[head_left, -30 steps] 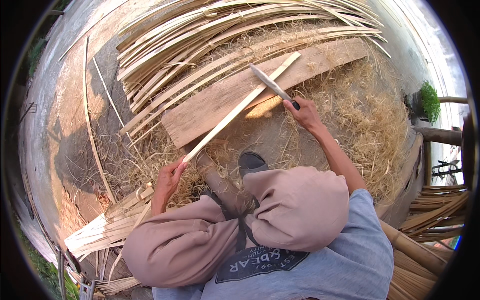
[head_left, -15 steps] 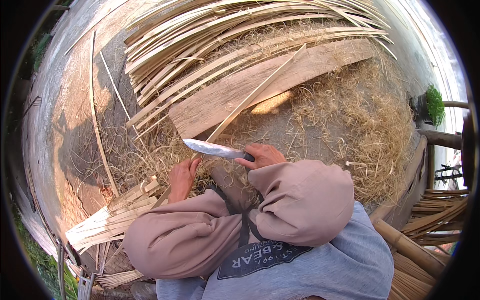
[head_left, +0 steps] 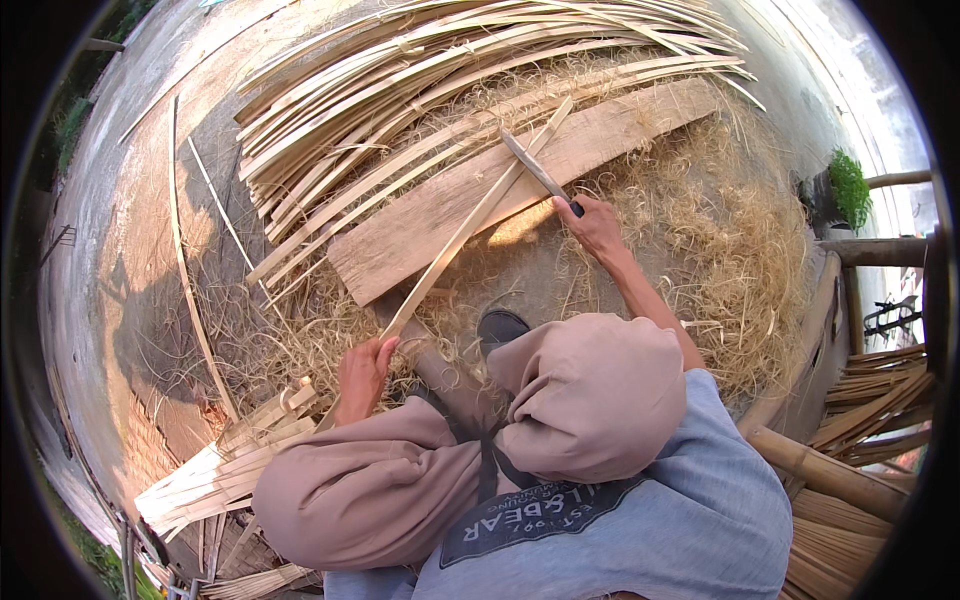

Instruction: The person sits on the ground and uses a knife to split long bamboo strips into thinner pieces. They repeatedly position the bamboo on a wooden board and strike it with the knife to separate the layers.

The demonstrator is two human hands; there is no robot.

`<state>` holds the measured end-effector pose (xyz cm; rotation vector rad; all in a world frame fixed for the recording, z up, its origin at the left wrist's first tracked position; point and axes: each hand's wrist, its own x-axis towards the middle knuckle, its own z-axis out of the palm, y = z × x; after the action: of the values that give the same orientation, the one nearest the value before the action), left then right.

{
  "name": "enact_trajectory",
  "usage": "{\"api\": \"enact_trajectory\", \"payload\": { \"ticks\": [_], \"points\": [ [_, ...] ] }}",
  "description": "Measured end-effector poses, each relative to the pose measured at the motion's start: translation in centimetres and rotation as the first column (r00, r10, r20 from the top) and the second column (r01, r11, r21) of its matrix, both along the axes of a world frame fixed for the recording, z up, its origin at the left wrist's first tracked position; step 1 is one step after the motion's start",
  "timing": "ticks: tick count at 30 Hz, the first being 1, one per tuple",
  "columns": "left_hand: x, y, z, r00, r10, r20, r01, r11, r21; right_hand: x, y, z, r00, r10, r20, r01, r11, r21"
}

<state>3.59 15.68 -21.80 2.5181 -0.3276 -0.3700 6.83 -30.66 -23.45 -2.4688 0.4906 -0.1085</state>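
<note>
The floor (head_left: 145,185) stretches out under everything, and curly shavings (head_left: 740,270) cover much of it, thickest on my right. Beyond them at the far side lies a broad pile (head_left: 400,100) of pale strips, roughly side by side. Between that pile and my feet sits the board (head_left: 600,140), slanting from near left to far right. A smaller bundle (head_left: 225,465) lies near left, beside my knee. The strip (head_left: 462,236) I'm working with runs from my left side, far and rightward, over the board, its far end passing above it. The knife (head_left: 535,168) crosses the strip towards that far end, tip pointing far left; I can't tell from here whether the edge bites or just hovers. My right grip (head_left: 597,228) is wrapped around the handle, and my left grip (head_left: 365,372) pinches the strip's near part, low by my left knee. What worries me, as I judge it: a blade drawn nearer along the strip would head straight for my left fingers. A loose pinch could let the strip twist and the edge skid, and too steep an angle could gouge the thin wood or snap it.
</note>
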Motion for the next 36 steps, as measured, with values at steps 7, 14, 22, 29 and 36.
{"api": "enact_trajectory", "payload": {
  "ticks": [7, 14, 22, 29, 36],
  "points": [
    [-1.2, 4.0, 0.3, 0.991, -0.001, -0.134, 0.01, 0.998, 0.06, -0.9, -1.3, -0.4, 0.993, 0.106, -0.048, -0.107, 0.994, -0.025],
    [-1.7, 4.8, 1.2, 0.982, 0.08, -0.173, -0.076, 0.997, 0.029, 1.1, -3.1, -0.5, 0.999, -0.046, 0.001, 0.046, 0.999, 0.028],
    [-2.5, 5.8, 0.5, 0.986, 0.078, -0.15, -0.063, 0.993, 0.102, 1.2, -8.7, -2.6, 0.945, -0.327, -0.014, 0.326, 0.94, 0.102],
    [-5.6, 8.6, -6.0, 0.976, -0.001, 0.216, -0.077, 0.932, 0.354, -0.9, -1.9, -0.3, 0.983, 0.048, 0.179, -0.014, 0.983, -0.184],
    [-2.2, 1.0, -3.7, 0.952, -0.083, 0.295, 0.12, 0.987, -0.11, -2.4, 0.3, -3.3, 0.991, -0.136, 0.014, 0.136, 0.991, 0.016]
  ]
}}
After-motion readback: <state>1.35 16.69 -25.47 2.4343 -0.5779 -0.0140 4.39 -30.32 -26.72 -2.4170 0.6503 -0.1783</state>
